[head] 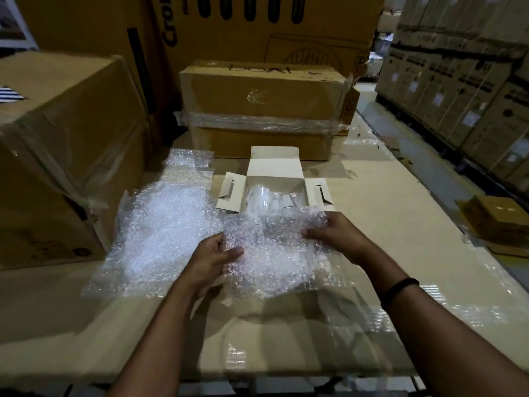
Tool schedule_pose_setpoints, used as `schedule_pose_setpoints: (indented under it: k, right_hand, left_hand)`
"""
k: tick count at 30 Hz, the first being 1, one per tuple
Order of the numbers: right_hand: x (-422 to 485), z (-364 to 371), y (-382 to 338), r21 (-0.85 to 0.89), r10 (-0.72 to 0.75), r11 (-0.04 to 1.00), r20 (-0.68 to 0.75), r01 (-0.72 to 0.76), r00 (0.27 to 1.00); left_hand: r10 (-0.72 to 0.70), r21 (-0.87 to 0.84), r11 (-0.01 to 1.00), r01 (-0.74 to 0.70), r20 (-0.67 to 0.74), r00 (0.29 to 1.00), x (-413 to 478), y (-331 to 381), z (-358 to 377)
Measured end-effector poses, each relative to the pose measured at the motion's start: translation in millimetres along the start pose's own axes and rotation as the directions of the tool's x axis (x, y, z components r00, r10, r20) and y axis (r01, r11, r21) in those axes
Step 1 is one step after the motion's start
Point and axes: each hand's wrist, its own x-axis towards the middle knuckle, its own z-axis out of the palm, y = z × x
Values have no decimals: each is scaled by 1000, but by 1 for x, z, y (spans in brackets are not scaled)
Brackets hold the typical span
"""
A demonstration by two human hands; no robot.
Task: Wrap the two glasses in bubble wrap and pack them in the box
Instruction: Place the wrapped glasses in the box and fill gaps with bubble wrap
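A small white box (274, 164) stands open on the cardboard surface, flaps spread. Inside it I see clear glass (262, 199); how many glasses lie there I cannot tell. In front of the box I hold a sheet of bubble wrap (272, 247) between both hands. My left hand (213, 260) grips its left edge, thumb on top. My right hand (333, 233) pinches its right edge near the box's front. Whether a glass sits under this sheet is hidden. A bigger heap of bubble wrap (163, 224) lies to the left.
Large brown cartons (57, 144) rise at the left and a taped carton (263, 107) stands just behind the white box. A small brown box (495, 222) sits at the right edge. Stacked cartons (463, 90) line the aisle at far right.
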Motion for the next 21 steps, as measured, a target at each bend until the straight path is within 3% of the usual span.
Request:
schedule_pose_setpoints:
  k: [4, 8, 12, 17, 21]
  right_hand:
    - [2, -7, 28, 226, 131, 963, 75, -145, 989]
    - [-3, -13, 48, 279, 248, 922, 103, -267, 963]
    - [-12, -8, 56, 254, 270, 926, 74, -280, 960]
    - [-15, 7, 62, 88, 200, 978, -122, -190, 972]
    - [-14, 11, 61, 231, 230, 953, -136, -195, 964]
  left_hand:
    - [107, 107, 991, -83, -245, 964, 10, -1, 3]
    - [148, 212, 973, -94, -255, 956, 11, -4, 5]
    - [30, 170, 985, 4, -194, 980, 13, -18, 2]
    - [41, 222, 975, 25, -286, 957, 13, -31, 7]
    - [59, 206, 978, 11, -329, 942, 16, -31, 5]
